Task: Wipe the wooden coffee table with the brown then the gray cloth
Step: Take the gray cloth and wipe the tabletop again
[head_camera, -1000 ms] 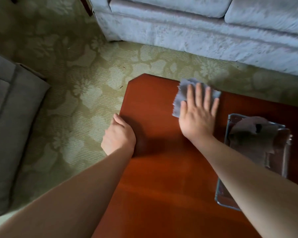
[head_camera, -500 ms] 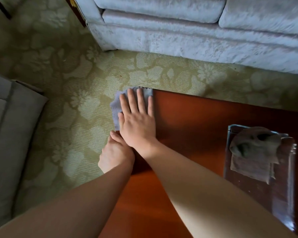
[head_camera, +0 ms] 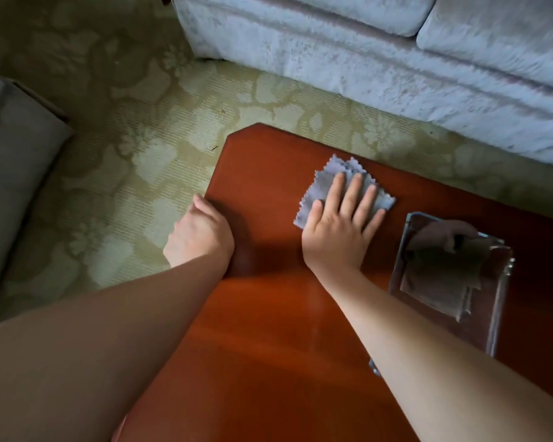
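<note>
Gray cloth pinned flat on coffee table.
My right hand lies splayed on it, gripping nothing; left hand curls over the table edge beside it; brown cloth in a tray to the right.

Reddish-brown glossy wood is seen on the coffee table; a pale gray cloth with zigzag edges is noted. The carpet is patterned olive-green floral, the sofa mottled light gray, the folded cloth brown.

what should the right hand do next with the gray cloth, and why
Probably slide the gray cloth toward the near edge of the coffee table, palm kept flat. The right hand presses it at the far end, near the corner, while the broad near stretch of wood lies beyond the cloth. The left hand braces the table's left edge, and the brown cloth sits in the clear tray.
</note>
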The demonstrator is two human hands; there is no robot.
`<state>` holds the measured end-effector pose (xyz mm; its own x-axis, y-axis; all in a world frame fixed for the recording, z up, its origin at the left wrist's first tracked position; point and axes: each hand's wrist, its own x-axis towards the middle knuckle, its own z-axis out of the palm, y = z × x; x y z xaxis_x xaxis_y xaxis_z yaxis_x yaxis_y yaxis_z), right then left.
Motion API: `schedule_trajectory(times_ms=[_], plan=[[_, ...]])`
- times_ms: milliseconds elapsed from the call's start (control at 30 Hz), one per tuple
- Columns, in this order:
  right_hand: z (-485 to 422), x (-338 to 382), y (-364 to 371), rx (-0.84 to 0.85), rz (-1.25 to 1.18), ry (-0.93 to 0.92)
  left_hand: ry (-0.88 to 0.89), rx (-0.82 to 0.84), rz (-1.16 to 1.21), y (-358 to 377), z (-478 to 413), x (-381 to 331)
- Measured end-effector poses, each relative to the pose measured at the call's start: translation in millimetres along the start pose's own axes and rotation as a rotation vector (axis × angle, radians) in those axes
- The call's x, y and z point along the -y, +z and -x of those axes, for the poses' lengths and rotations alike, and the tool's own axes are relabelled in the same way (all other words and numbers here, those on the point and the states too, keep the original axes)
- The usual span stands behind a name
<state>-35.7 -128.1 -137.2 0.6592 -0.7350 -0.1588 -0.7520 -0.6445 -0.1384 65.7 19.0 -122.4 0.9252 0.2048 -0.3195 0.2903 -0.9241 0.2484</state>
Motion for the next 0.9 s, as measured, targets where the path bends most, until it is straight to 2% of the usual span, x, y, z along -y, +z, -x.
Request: schedule_trajectory(times_ms=[100, 200, 333, 433, 600, 800, 900], plan=[[7, 27, 6, -0.017, 0.002, -0.156, 0.012, 0.001, 0.016, 1, -1, 1], [10, 43, 7, 0.06, 0.004, -0.232, 0.044, 0.034, 0.043, 1, -2, 5], [38, 38, 11, 0.069, 0.018, -0.336, 0.211, 0.15, 0.081, -8, 0, 30], [65, 12, 11, 0.052, 0.028, -0.294, 0.247, 0.247, 0.062, -20, 23, 79], [85, -34, -1, 0.119, 0.065, -0.171, 0.142, 0.279, 0.033, -29, 72, 163], [86, 13, 4, 0.11, 0.052, 0.033, 0.212, 0.277, 0.02, -26, 69, 174], [92, 47, 12, 0.063, 0.065, -0.035, 0.233, 0.266, 0.033, -26, 69, 175]])
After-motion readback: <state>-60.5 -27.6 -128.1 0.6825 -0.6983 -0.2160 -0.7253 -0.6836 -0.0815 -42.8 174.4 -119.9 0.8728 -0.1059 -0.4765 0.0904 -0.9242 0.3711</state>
